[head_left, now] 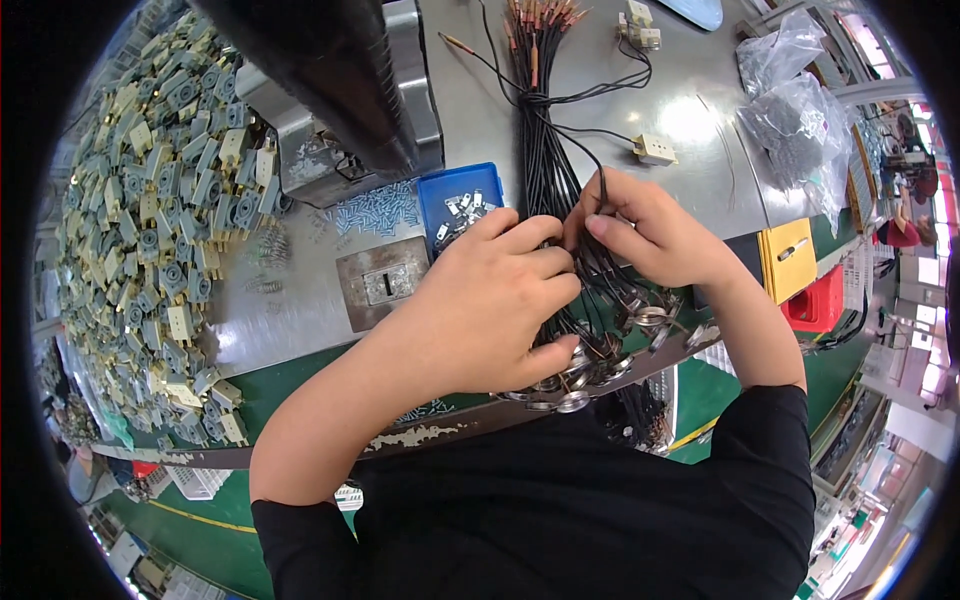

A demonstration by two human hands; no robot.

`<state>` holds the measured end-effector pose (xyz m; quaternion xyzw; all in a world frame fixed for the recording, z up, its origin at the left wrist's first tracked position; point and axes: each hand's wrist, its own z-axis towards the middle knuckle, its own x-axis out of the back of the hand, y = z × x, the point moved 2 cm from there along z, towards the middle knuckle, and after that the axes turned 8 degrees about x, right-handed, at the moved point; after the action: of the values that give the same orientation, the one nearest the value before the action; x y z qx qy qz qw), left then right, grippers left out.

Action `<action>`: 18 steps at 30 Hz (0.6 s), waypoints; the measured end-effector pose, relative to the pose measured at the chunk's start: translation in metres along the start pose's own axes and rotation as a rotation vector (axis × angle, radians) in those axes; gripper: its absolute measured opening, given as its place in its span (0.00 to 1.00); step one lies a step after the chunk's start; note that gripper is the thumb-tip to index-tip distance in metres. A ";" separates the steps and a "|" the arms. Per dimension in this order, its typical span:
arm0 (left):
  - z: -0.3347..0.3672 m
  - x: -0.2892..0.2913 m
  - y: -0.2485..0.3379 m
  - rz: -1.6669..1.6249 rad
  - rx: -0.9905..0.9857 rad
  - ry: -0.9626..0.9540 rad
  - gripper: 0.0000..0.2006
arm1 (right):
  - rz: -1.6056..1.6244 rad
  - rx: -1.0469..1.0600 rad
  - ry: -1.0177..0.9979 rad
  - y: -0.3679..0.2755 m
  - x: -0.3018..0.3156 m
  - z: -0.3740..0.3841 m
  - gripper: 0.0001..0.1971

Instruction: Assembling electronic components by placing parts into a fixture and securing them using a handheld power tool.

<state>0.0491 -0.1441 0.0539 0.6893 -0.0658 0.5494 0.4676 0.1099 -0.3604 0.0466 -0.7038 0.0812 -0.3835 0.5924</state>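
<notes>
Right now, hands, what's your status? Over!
Left hand over black cable bundle, grip unclear. Right hand pinching one black cable. Copper tips at bundle's far end. Blue tray of small metal parts close by.

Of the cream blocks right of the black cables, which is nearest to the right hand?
The lone block, just beyond the right hand; the others sit together near the picture's top edge.

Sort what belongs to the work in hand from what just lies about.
Likely in use:
black cables, right hand pinching one, left hand over them
silvery metal parts by their near ends

Apparently just lying about:
clear plastic bags
yellow pad with pen
red bin
</notes>
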 end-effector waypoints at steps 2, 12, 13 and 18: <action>-0.003 -0.001 -0.002 -0.027 -0.005 0.022 0.18 | 0.105 -0.037 -0.031 0.003 -0.001 -0.001 0.03; -0.006 0.004 -0.006 -0.014 -0.074 -0.016 0.18 | -0.195 0.334 -0.077 0.012 -0.009 0.010 0.05; -0.006 0.005 -0.005 0.019 -0.087 -0.032 0.17 | -0.193 0.336 -0.084 0.012 -0.009 0.011 0.05; -0.002 0.011 -0.004 0.067 -0.104 -0.098 0.17 | -0.227 0.360 -0.135 0.013 -0.009 0.010 0.05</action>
<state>0.0547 -0.1359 0.0606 0.6875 -0.1400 0.5263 0.4804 0.1145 -0.3509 0.0309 -0.6153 -0.1081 -0.4082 0.6656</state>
